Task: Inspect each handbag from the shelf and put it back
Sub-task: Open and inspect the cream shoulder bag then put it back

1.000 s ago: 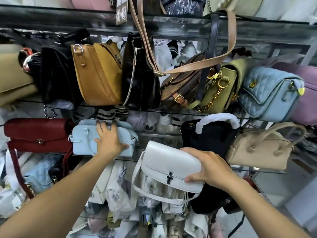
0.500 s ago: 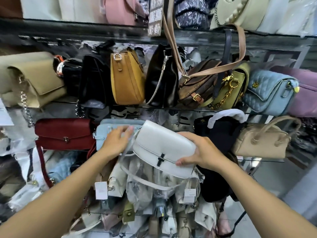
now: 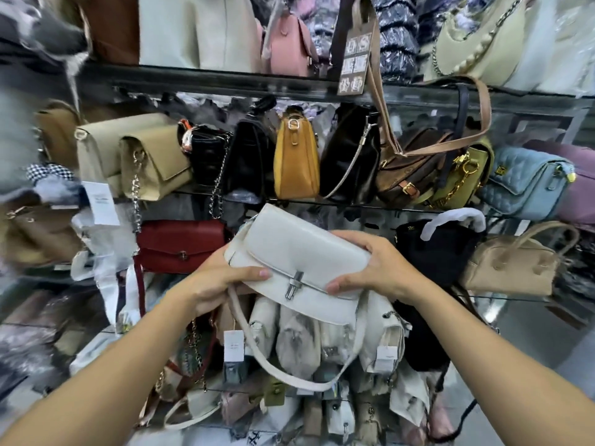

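gripping white handbag [image 3: 299,252] at both ends, left hand [image 3: 212,284], right hand [image 3: 376,268], strap [image 3: 257,358] dangling, shelf edge [image 3: 380,206] behind

The left forearm [image 3: 112,365] and the right forearm [image 3: 483,349] are both slim and bare as far as the frame's edge. The left hand [image 3: 212,284] and the right hand [image 3: 376,268] are bare too, with slender fingers and short, rounded, neatly trimmed nails.
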`<state>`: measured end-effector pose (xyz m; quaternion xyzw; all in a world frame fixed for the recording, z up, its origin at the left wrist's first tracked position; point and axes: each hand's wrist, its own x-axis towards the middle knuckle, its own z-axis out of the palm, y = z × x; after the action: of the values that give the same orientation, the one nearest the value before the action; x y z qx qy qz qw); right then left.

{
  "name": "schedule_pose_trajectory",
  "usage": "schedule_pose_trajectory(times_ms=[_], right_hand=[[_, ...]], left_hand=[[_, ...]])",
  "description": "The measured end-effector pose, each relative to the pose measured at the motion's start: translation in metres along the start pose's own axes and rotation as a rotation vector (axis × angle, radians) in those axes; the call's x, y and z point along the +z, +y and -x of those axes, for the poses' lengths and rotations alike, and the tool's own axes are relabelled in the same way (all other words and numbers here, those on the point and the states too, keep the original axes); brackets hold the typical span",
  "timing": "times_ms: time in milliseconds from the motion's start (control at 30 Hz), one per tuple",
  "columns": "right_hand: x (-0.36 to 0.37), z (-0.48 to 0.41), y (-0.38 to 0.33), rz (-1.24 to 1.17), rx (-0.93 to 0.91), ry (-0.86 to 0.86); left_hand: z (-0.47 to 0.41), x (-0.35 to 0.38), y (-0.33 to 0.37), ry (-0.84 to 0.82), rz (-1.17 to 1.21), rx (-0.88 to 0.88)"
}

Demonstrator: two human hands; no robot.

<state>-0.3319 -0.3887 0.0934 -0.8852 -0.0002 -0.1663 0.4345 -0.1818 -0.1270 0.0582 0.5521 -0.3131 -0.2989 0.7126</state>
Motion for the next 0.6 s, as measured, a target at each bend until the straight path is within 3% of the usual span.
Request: schedule_pose_trajectory(times_ms=[300, 467, 600], right_hand=[[0.005, -0.018, -0.029, 0.146, -0.152, 0.256], [0.017, -0.026, -0.029, 0.487, -0.486, 0.497], [0.032, -0.029, -0.036, 0.522, -0.506, 0.404]], left_hand=[[0.009, 0.01, 0.024, 0.273, 0.119, 0.143], [0.003, 0.027, 0.034, 0.401, 0.161, 0.212], [-0.003, 0.032, 0.037, 0.452, 0.164, 0.237]])
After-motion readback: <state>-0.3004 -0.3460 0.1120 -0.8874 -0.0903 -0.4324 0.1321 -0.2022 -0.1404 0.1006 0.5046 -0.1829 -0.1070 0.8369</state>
